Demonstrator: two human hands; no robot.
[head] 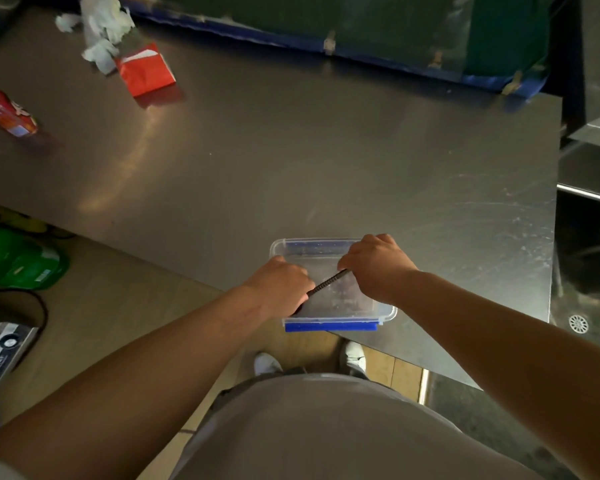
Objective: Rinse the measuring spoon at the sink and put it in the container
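Note:
A clear plastic container [387,315] with blue clips stands at the near edge of the steel counter. Over it lies a thin dark ribbed handle, the measuring spoon [327,283], slanting from lower left to upper right. My left hand [278,285] grips its lower end at the container's left side. My right hand [378,268] is closed around its upper end above the container's right half. The spoon's bowl is hidden by a hand. The sink [586,265] lies to the right of the counter, its drain [578,323] visible.
The steel counter [291,161] stretches away from me. At its far left lie a red carton [145,71], crumpled white paper [101,26] and a red can [6,114]. A green bag [18,259] sits on the floor at left. A blue-edged green crate [361,26] borders the back.

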